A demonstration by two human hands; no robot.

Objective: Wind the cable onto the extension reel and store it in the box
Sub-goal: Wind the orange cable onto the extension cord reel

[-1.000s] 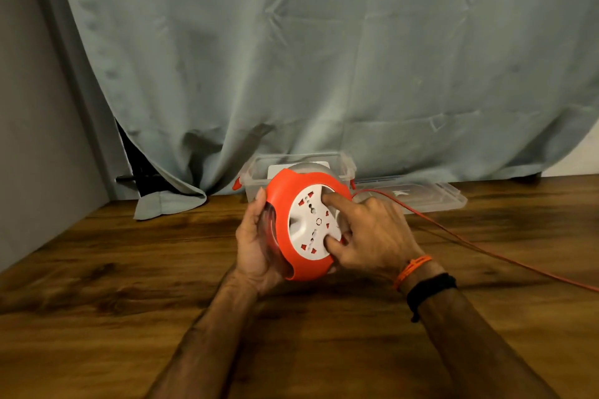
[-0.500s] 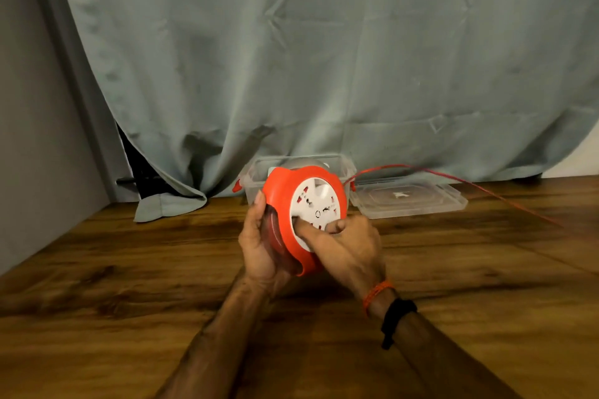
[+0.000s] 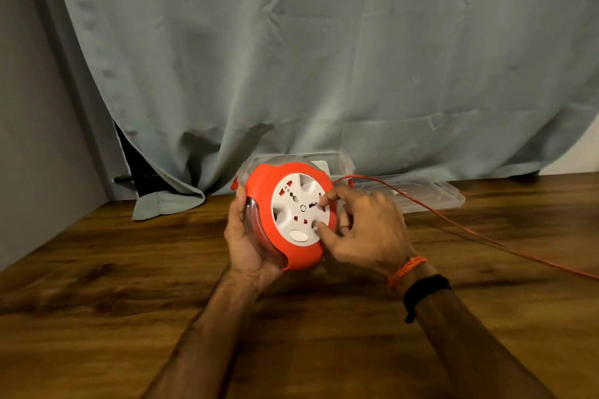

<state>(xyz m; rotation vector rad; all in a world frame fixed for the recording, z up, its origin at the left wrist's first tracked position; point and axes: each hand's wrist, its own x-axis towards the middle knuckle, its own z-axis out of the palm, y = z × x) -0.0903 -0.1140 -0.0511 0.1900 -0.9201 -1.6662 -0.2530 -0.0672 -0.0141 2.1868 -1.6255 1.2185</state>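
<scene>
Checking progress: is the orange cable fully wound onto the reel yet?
Not fully. The cable runs from the reel across the table and out of frame at the right.

**Dim warm light, soft focus, wide-angle bend**

The scene is dimly lit with a warm cast. Soft shadows pool under the forearms in the lower centre of the wooden table (image 3: 97,317). The curtain (image 3: 324,58) reads flat and grey-green, darkening toward the upper left. The picture is slightly soft throughout. Wide-angle distortion bows the curtain's edges at the frame's left and right, and the corners look dimmer.
</scene>
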